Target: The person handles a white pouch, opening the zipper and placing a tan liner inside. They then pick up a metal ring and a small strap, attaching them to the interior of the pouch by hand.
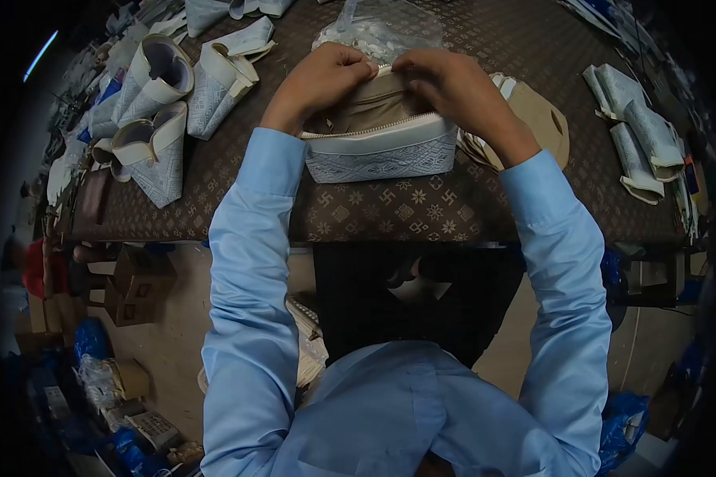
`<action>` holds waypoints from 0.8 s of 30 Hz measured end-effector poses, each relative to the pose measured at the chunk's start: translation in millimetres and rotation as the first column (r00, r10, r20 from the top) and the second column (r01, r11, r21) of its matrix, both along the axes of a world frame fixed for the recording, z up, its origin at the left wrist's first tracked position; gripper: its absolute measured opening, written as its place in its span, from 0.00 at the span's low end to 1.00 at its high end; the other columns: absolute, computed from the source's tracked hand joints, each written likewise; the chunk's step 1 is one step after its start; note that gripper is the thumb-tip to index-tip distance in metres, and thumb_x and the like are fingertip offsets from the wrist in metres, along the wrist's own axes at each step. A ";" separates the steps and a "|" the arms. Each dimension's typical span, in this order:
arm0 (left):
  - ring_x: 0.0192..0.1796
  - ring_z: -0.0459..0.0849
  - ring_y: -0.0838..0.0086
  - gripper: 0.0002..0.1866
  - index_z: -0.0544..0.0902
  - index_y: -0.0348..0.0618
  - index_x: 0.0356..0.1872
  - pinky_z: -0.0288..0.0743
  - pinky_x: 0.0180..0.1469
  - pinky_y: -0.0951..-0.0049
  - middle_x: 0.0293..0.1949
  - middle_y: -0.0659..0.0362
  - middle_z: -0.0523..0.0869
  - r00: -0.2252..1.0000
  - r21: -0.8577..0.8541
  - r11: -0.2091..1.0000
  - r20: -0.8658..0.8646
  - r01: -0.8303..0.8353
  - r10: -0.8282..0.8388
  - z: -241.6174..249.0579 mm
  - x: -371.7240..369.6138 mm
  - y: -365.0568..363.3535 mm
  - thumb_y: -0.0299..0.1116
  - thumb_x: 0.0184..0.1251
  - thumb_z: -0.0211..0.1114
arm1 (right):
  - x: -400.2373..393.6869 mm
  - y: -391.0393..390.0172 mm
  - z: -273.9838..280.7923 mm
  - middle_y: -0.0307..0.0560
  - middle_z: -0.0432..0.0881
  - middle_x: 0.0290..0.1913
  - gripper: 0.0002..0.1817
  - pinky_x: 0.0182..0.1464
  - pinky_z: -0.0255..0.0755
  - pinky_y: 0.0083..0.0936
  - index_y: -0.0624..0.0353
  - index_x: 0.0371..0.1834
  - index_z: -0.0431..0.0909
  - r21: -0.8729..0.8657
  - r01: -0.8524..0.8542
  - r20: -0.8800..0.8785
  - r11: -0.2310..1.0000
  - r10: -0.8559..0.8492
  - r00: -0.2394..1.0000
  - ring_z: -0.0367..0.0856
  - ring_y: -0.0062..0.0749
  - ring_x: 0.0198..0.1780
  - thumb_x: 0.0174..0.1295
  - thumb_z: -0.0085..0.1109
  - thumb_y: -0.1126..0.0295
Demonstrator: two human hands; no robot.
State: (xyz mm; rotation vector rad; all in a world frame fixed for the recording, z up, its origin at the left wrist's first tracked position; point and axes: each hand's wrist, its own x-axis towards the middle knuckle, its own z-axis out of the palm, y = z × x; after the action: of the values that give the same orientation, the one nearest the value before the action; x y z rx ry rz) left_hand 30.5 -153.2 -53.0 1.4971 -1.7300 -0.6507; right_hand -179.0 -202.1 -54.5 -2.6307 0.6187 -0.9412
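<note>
In front of me on the table is a white patterned zipper pouch (380,159), its mouth spread wide and its beige lining showing. My left hand (320,83) pinches the far rim by the zipper at the left. On the same rim, a little to the right, my right hand (451,86) grips with thumb and fingers closed. The near zipper edge sags toward me between my wrists. Beneath my right forearm lies a stack of beige pieces (537,119), partly covered by the arm.
Several white patterned pouches (155,151) stand at the left of the brown patterned table (390,215). More folded pouches (644,139) lie at the right. A clear plastic bag (382,32) with small pieces sits beyond my hands. Cardboard boxes (139,282) stand on the floor.
</note>
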 end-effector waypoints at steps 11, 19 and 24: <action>0.28 0.81 0.71 0.14 0.84 0.36 0.36 0.72 0.33 0.69 0.25 0.53 0.83 0.982 -0.050 0.992 0.153 0.117 -0.108 6.5 -8.1 7.4 0.39 0.63 0.61 | 6.2 -3.9 3.6 0.48 0.81 0.32 0.05 0.38 0.73 0.39 0.55 0.33 0.79 -0.165 -0.002 -0.171 0.986 -0.027 0.985 0.80 0.45 0.37 0.53 0.61 0.70; 0.40 0.82 0.56 0.13 0.81 0.40 0.45 0.74 0.45 0.64 0.37 0.48 0.85 0.897 -0.212 0.966 0.440 0.146 -0.039 9.8 -10.2 -5.1 0.35 0.65 0.59 | -5.7 -1.4 12.6 0.43 0.78 0.41 0.09 0.46 0.73 0.28 0.56 0.42 0.80 0.426 -0.102 -0.163 0.899 0.187 0.969 0.79 0.34 0.42 0.57 0.59 0.75; 0.38 0.79 0.82 0.14 0.81 0.37 0.48 0.72 0.44 0.77 0.38 0.61 0.86 0.963 0.121 0.955 -0.016 0.269 -0.269 9.6 12.5 -10.2 0.34 0.68 0.58 | -1.1 1.0 7.8 0.43 0.79 0.45 0.16 0.49 0.75 0.29 0.52 0.50 0.80 0.295 -0.087 -0.277 0.952 0.172 0.945 0.80 0.35 0.45 0.60 0.54 0.78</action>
State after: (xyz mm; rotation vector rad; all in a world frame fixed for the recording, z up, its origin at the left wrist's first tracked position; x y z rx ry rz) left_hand 43.0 -163.4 -43.4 1.3516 -1.9440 -0.9114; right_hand -180.1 -201.0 -46.6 -2.5346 0.5860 -0.3820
